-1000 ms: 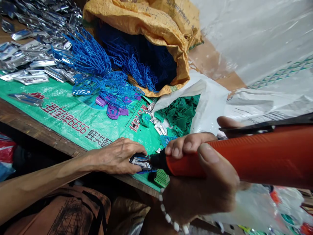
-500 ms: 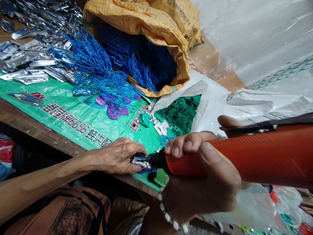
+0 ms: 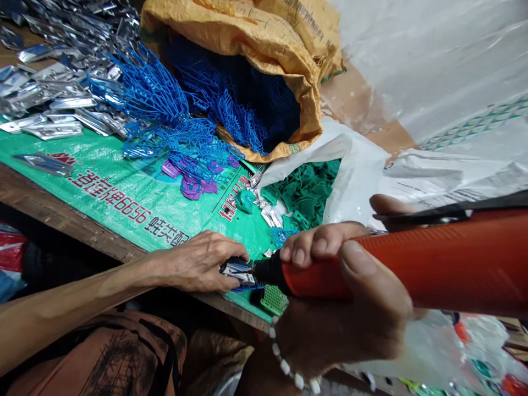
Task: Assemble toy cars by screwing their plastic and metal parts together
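My left hand (image 3: 206, 261) is closed around a small shiny silver part with black and blue pieces (image 3: 239, 272), held at the table's front edge. My right hand (image 3: 350, 297) grips a red electric screwdriver (image 3: 445, 258) with a black nose. The screwdriver's tip meets the silver part, or comes very close to it; the exact contact is too small to tell. A black lever strip runs along the tool's upper side. Just below the tip lies a light green mesh piece (image 3: 274, 300).
Silver metal parts (image 3: 61, 93) are heaped at the far left beside tangled blue plastic frames (image 3: 152, 99). An orange woven sack (image 3: 305, 93) holds more blue frames. Purple pieces (image 3: 193, 184) lie on the green sheet (image 3: 103, 192). A white bag (image 3: 358, 165) contains green parts (image 3: 305, 187).
The screwdriver and my right hand have shifted very slightly right and down in view. My left hand keeps its hold on the silver part.
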`<state>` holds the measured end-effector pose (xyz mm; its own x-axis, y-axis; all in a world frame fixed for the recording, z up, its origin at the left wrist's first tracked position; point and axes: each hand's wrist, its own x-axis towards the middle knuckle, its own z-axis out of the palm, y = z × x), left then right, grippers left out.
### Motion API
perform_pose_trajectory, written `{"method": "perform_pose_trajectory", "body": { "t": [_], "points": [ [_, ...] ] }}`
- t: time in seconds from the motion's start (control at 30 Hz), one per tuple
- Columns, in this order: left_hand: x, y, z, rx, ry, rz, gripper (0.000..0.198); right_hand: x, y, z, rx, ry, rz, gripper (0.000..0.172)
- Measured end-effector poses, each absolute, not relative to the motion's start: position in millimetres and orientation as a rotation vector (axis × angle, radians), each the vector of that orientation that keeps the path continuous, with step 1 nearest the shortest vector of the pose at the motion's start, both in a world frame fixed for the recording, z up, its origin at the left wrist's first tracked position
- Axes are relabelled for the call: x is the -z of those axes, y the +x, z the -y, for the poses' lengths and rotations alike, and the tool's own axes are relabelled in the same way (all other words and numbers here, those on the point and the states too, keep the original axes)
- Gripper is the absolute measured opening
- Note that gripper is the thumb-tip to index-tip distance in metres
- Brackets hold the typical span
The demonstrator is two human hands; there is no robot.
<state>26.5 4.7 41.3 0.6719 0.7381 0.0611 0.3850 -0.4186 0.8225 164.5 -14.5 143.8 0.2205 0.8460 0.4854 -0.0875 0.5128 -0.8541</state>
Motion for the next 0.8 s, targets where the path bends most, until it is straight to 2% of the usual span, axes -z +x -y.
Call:
{"method": "perform_pose_trajectory", "body": {
  "t": [0.57,0.67,0.8],
  "points": [
    [-39.8,27.4,-3.5,-0.541,2.033,-0.861,0.024,-142.9,162.3,10.3,-0.795,-0.845,1.105,0.010],
    [-41.1,26.9,-4.6,-0.530,2.018,-0.849,0.024,-141.4,163.9,12.4,-0.771,-0.812,1.160,0.003],
    [-42.3,26.8,-4.8,-0.526,2.046,-0.873,0.023,-138.1,166.6,14.6,-0.776,-0.754,1.255,0.010]
  ]
}}
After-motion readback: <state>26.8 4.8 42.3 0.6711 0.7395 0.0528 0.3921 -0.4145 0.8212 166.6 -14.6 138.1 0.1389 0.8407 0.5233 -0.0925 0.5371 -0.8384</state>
